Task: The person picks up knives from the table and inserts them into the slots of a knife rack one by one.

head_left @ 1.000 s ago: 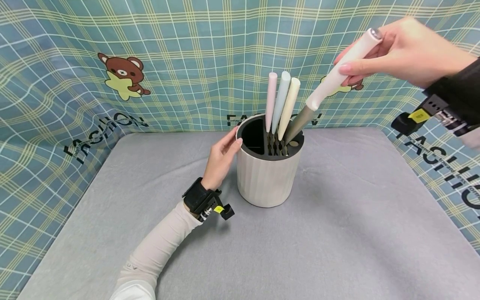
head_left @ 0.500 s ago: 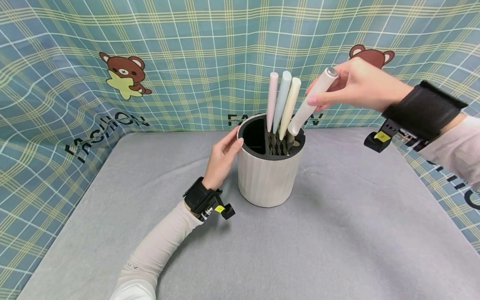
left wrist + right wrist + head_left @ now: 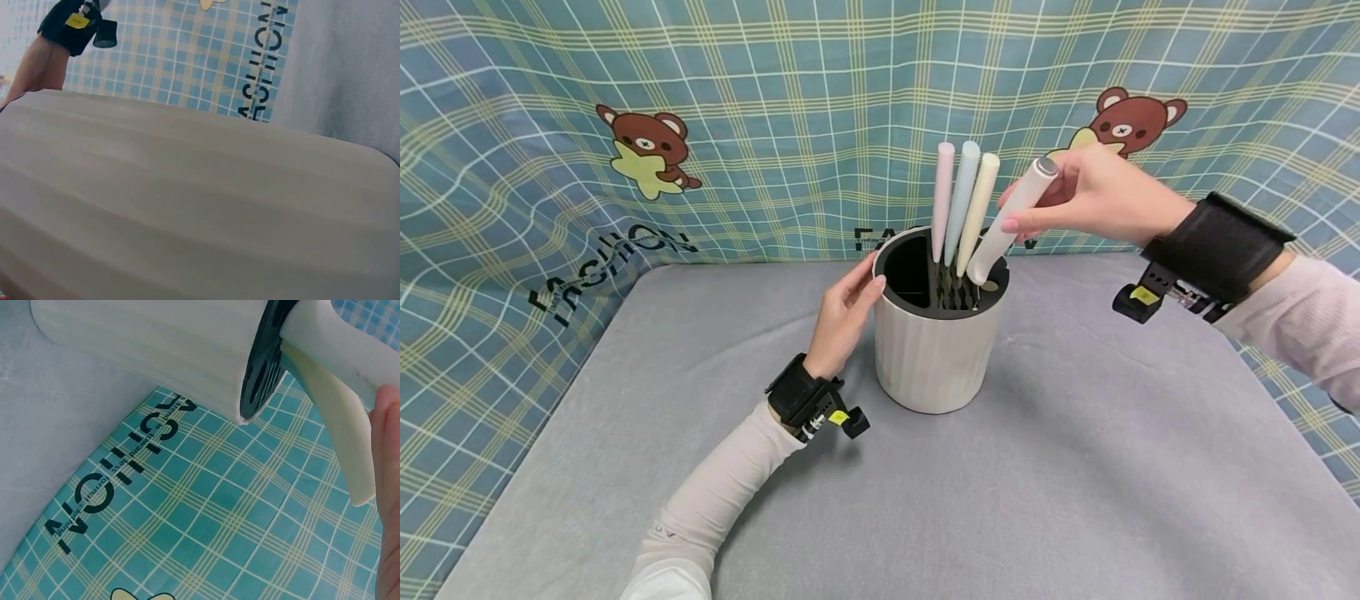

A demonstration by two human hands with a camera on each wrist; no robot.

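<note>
A pale, ribbed round knife holder (image 3: 936, 358) with a black slotted top stands upright on the grey cloth. My left hand (image 3: 838, 321) rests against its left side, with fingers and thumb at the rim. My right hand (image 3: 1090, 193) pinches the white handle of a knife (image 3: 1009, 223), which leans to the right. The blade is down in the holder's right part and almost wholly hidden. Beside it, knives with a pink handle (image 3: 943, 200), a light blue handle (image 3: 962, 200) and a cream handle (image 3: 977, 212) stand in the slots. In the right wrist view, the cream handle (image 3: 340, 419) lies close to the white one.
A large dark compartment (image 3: 906, 271) takes up the holder's left side, and a small round hole (image 3: 989, 287) lies at its right. Behind hangs a blue-green plaid cloth (image 3: 790, 150) with bear prints. Grey cloth (image 3: 925, 500) covers the surface in front.
My right hand has moved left and down, and the white-handled knife has slid deeper into the holder until its blade is nearly out of sight. The left hand has stayed at the rim.
</note>
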